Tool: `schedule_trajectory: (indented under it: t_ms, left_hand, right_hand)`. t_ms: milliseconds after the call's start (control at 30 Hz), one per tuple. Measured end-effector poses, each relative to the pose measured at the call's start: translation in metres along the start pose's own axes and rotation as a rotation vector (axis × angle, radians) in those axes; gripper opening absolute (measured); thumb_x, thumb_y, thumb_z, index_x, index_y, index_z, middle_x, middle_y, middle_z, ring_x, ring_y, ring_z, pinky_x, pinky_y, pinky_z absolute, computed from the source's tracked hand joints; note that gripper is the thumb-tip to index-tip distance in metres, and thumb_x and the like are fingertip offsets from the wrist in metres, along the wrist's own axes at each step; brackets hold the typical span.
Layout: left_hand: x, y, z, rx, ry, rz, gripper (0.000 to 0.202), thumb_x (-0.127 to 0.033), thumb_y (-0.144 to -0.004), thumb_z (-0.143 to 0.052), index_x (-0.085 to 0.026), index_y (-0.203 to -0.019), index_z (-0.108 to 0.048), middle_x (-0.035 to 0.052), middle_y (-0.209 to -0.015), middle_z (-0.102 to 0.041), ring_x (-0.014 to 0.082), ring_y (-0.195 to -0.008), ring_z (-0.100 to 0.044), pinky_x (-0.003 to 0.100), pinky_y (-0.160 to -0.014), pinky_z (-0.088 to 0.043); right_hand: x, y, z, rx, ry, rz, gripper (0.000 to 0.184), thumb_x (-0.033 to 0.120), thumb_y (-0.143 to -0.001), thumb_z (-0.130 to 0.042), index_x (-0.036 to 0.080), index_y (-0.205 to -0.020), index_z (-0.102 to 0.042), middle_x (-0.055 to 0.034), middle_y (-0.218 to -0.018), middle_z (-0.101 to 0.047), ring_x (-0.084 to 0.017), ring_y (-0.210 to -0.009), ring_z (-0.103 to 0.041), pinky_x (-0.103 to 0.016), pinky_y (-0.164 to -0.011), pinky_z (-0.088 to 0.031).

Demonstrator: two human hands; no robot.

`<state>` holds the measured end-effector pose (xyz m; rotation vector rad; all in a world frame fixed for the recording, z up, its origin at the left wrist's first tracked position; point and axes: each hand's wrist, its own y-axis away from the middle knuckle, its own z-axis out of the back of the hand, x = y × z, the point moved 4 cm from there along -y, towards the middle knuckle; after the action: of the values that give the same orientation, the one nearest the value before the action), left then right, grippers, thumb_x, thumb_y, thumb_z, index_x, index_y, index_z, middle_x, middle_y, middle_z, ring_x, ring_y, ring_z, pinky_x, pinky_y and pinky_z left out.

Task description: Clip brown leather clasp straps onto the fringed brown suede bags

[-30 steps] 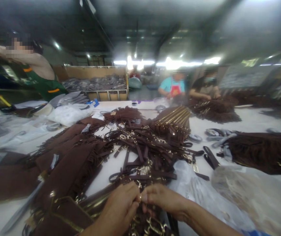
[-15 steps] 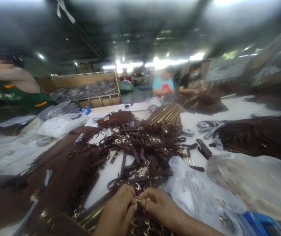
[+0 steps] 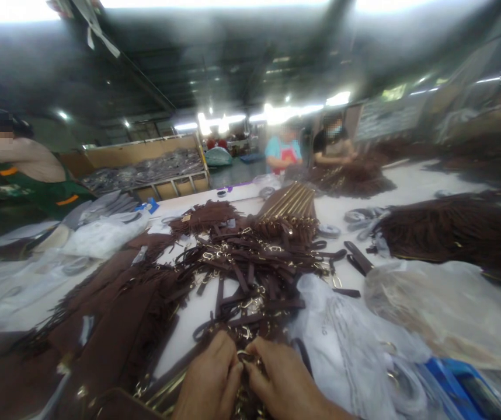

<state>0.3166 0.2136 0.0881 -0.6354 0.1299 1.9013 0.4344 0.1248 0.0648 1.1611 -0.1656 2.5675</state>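
Low in the head view, my left hand (image 3: 210, 376) and my right hand (image 3: 282, 373) are close together, fingers pinched. Between their fingertips is a small gold metal clasp (image 3: 245, 353); its exact shape is partly hidden by the fingers. Just beyond lies a tangled heap of dark brown straps (image 3: 250, 262) with gold clips and rings. Beneath and left of my left hand is a brown piece with gold zips (image 3: 163, 394). More gold hardware shows under my hands, half covered.
Brown fringed pieces (image 3: 114, 309) are stacked at left. To the right lie clear plastic bags (image 3: 333, 344) and a blue object (image 3: 465, 385). A stack with gold zips (image 3: 292, 207) stands farther back. One person (image 3: 35, 166) is at the left; others work across the table.
My right hand has turned and drawn in lower, nearer my left hand. The gold clasp now shows as a curved loop between the fingers. The view has shifted slightly.
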Motion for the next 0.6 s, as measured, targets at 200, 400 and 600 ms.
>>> schedule_trajectory:
  t_ms: [200, 400, 600]
  left_hand:
    - [0.000, 0.000, -0.003, -0.006, -0.043, 0.004, 0.017, -0.018, -0.094, -0.039, -0.022, -0.080, -0.047, 0.0068, -0.092, -0.059, 0.0195, -0.083, -0.060, 0.028, -0.069, -0.046]
    - [0.003, 0.003, -0.003, 0.056, -0.038, 0.015, 0.022, -0.026, -0.099, -0.041, -0.021, -0.081, -0.051, 0.0023, -0.084, -0.060, 0.0172, -0.078, -0.060, 0.027, -0.068, -0.046]
    - [0.011, 0.010, -0.005, -0.014, -0.301, -0.150, 0.027, -0.029, -0.101, -0.043, -0.022, -0.080, -0.059, 0.0017, -0.079, -0.063, 0.0164, -0.073, -0.063, 0.024, -0.064, -0.048]
  right_hand:
    - [0.003, 0.005, 0.005, 0.017, 0.050, 0.019, 0.014, 0.021, -0.086, -0.051, 0.020, -0.092, -0.064, -0.0048, -0.093, -0.075, -0.020, -0.084, -0.070, -0.024, -0.069, -0.042]
    - [-0.006, 0.016, 0.028, 0.160, -0.094, 0.031, 0.019, 0.019, -0.082, -0.057, 0.021, -0.096, -0.070, -0.0014, -0.090, -0.075, -0.017, -0.082, -0.068, -0.022, -0.069, -0.043]
    - [-0.007, 0.010, 0.043, 0.376, -0.231, 0.146, 0.018, 0.014, -0.081, -0.060, 0.021, -0.088, -0.075, 0.0016, -0.081, -0.072, -0.012, -0.072, -0.062, -0.019, -0.064, -0.042]
